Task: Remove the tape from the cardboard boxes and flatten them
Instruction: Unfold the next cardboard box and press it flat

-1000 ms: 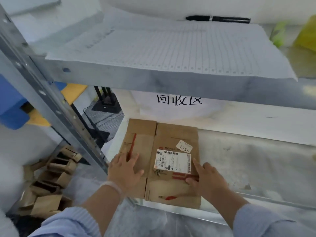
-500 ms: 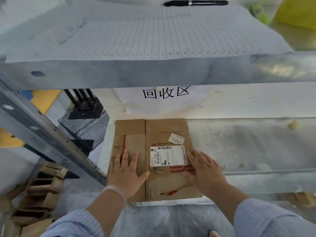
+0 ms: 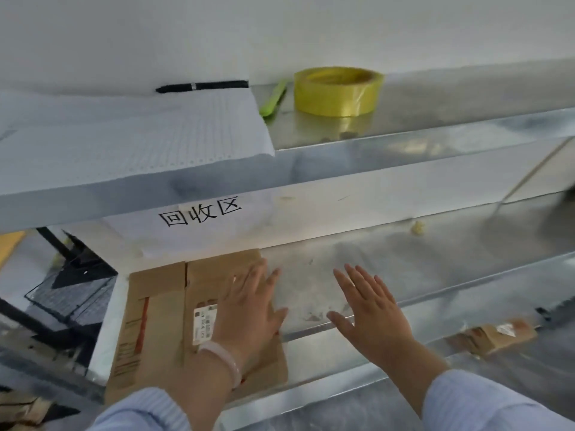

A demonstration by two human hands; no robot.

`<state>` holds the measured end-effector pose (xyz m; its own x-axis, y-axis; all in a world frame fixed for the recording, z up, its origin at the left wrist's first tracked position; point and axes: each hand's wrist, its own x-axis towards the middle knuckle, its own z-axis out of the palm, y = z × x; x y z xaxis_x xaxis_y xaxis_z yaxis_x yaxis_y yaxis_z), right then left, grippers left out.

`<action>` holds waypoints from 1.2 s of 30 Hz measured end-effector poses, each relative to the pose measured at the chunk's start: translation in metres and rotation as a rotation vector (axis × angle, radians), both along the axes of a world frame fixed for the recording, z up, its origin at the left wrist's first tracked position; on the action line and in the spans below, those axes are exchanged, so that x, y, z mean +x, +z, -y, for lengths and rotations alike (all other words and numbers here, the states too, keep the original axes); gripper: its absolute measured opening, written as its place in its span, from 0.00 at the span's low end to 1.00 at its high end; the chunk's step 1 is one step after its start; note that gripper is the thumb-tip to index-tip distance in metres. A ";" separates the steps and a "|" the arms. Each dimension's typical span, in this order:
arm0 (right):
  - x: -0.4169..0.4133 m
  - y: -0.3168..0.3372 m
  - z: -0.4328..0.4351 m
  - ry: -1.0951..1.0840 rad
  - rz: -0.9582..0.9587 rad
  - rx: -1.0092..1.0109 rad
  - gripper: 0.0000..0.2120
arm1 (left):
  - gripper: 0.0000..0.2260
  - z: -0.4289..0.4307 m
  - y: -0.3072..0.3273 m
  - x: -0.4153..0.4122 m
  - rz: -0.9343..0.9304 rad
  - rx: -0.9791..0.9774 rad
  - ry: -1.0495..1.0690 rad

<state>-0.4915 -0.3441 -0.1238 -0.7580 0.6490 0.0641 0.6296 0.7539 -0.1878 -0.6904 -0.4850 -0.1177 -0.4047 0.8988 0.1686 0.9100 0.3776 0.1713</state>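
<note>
sleeves: pale blue sleeves (image 3: 485, 405) enter from the bottom edge, one on each arm.
left hand: the left hand (image 3: 249, 309) is palm down with straight, spread fingers that grip nothing; it lies over the right part of the box, and a pale bracelet (image 3: 225, 360) circles the wrist.
right hand: the right hand (image 3: 373, 309) is palm down with fingers spread and nothing in it, over bare metal just right of the box and clear of it.
task item: the flattened cardboard box (image 3: 155, 321) lies flat at the left end of the lower shelf (image 3: 435, 269), its near edge at the shelf's front lip.
label: a white shipping label (image 3: 203, 320) sits on the box, partly covered by the left hand.
below right: another piece of cardboard (image 3: 491, 334) shows under the shelf.
sign: a white paper sign (image 3: 199, 214) with black characters hangs behind the box.
upper shelf: the upper shelf (image 3: 435, 150) carries a stack of perforated paper (image 3: 124, 135) at left, a green tool (image 3: 273, 99) and a yellow tape roll (image 3: 337, 91) to its right.
farthest: a black pen (image 3: 202, 86) lies behind the paper, by the white wall.
</note>
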 end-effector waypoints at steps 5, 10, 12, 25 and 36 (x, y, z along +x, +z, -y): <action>0.105 0.021 -0.064 -0.117 -0.019 0.085 0.33 | 0.27 -0.094 0.020 0.085 -0.060 0.022 -0.145; 0.222 0.046 -0.122 -0.229 -0.017 0.109 0.33 | 0.27 -0.181 0.040 0.197 -0.054 0.077 -0.222; 0.268 0.053 -0.144 -0.276 0.001 0.112 0.34 | 0.27 -0.213 0.048 0.242 -0.047 0.094 -0.262; 0.474 0.083 -0.246 -0.597 -0.080 0.142 0.38 | 0.26 -0.385 0.074 0.455 0.006 0.174 -0.572; 0.549 0.075 -0.377 -0.745 -0.027 0.074 0.35 | 0.29 -0.540 0.057 0.535 0.057 0.155 -0.664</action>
